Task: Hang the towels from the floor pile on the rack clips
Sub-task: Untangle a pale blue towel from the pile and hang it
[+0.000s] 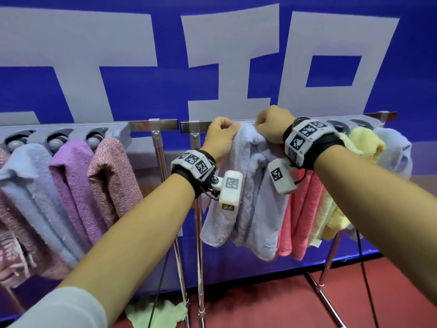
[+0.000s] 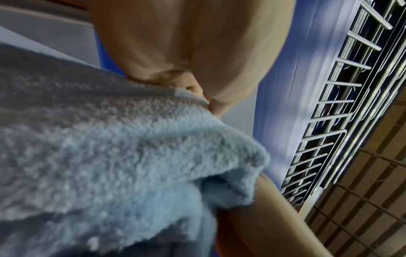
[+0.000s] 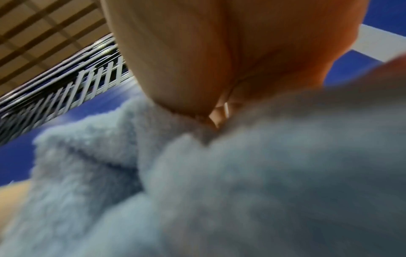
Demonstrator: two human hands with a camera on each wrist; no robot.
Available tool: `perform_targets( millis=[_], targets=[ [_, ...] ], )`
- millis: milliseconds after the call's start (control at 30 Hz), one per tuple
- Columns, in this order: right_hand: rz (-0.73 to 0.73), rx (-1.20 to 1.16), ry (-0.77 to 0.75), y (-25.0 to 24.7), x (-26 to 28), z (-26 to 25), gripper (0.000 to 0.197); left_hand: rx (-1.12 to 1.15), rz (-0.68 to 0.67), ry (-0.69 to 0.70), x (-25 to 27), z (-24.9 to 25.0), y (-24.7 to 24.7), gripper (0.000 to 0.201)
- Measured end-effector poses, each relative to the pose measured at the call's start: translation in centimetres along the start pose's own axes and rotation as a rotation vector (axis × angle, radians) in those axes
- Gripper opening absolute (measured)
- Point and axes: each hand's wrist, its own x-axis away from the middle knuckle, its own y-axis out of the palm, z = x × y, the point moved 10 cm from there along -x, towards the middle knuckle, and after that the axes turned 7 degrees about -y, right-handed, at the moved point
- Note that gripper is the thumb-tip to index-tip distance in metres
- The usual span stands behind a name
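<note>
A pale blue fluffy towel [image 1: 238,185] hangs in folds from the metal rack rail [image 1: 250,121]. My left hand [image 1: 218,136] grips its top edge on the left, and my right hand [image 1: 272,126] grips the top edge on the right, both with curled fingers up at the rail. The clip under my hands is hidden. In the left wrist view the blue towel [image 2: 110,147] bunches below the left hand [image 2: 197,69]. The right wrist view shows the blurred blue towel [image 3: 219,182] under the right hand [image 3: 219,69]. A light green towel [image 1: 158,313] lies on the red floor.
Grey clips [image 1: 59,140] on the left rail hold blue, purple and pink towels [image 1: 71,185]. Pink [image 1: 300,214], yellow [image 1: 364,143] and blue towels hang right of my hands. Rack legs [image 1: 199,256] and black cables stand below. A blue banner [image 1: 165,91] is behind.
</note>
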Motion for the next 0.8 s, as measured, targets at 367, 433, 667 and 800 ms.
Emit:
perform_targets(
  millis=[367, 433, 667, 800],
  targets=[
    [0.191, -0.218, -0.191, -1.1, 6.9, -0.2, 0.028, -0.216, 0.072, 0.116, 0.8, -0.5, 0.0, 0.024],
    [0.124, -0.148, -0.233, 0.1, 7.9, -0.3, 0.032, -0.290, 0.085, 0.124, 1.1, -0.5, 0.1, 0.024],
    [0.047, -0.059, -0.228, 4.3, 8.5, 0.5, 0.050, -0.532, 0.072, 0.433, 5.8, 1.6, 1.6, 0.034],
    [0.156, -0.066, -0.132, 3.8, 7.8, 1.0, 0.037, -0.726, -0.085, 0.583, 8.0, 1.4, 4.3, 0.059]
  ],
)
